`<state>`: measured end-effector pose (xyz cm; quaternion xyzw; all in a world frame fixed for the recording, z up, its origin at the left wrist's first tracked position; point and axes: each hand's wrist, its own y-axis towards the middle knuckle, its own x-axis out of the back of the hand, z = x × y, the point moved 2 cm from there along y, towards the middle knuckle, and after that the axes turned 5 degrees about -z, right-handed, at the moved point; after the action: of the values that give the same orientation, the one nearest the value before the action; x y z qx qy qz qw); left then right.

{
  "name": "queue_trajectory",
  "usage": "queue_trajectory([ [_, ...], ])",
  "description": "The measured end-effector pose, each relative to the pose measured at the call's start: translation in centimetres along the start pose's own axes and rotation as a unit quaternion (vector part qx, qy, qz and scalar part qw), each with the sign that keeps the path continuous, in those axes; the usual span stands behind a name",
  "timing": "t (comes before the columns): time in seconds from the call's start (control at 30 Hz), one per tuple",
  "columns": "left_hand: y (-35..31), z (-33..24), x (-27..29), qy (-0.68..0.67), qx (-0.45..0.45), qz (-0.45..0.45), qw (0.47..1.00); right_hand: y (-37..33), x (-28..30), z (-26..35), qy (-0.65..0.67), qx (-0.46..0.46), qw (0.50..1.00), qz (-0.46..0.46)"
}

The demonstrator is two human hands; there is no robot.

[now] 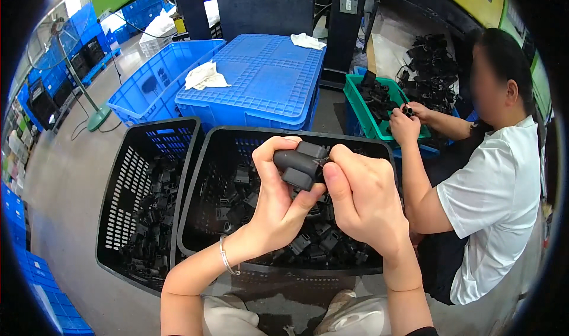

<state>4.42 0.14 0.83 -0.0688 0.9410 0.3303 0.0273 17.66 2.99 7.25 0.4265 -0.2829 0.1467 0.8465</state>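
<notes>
My left hand (pixel 274 202) is closed round a black moulded plastic part (pixel 299 161) with a rounded body and blocky ends, held up over the large black crate (pixel 192 217). At the part's right end, my right hand (pixel 368 198) is closed in a pinch, thumb and forefinger together. A small thin tip shows by those fingers, but what they grip is mostly hidden. Below both hands, many similar black plastic parts (pixel 323 241) lie loose in the crate.
A second black crate (pixel 121 199) with more parts stands at left. Behind are a lidded blue bin (pixel 255 75) with white cloths and an open blue bin (pixel 133 99). At right, a co-worker (pixel 486 176) handles black parts over a green crate (pixel 361 107).
</notes>
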Motion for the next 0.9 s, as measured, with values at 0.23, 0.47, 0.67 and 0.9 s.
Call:
queue_trajectory([
  [0.23,0.2,-0.1,0.3,0.0,0.046,-0.019,0.999,-0.1,-0.9,-0.2,-0.041,0.032,0.999,-0.001],
  [0.47,0.5,-0.1,0.6,0.03,-0.009,-0.024,0.999,0.2,-0.9,0.1,0.042,0.008,0.999,-0.011],
  [0.67,0.3,0.3,0.8,0.035,-0.006,-0.028,0.999,0.1,-1.2,-0.1,0.014,-0.001,1.0,0.003],
  [0.9,0.3,-0.3,0.8,0.044,0.041,-0.007,0.998,0.0,-1.1,-0.3,0.0,0.009,1.0,0.022],
])
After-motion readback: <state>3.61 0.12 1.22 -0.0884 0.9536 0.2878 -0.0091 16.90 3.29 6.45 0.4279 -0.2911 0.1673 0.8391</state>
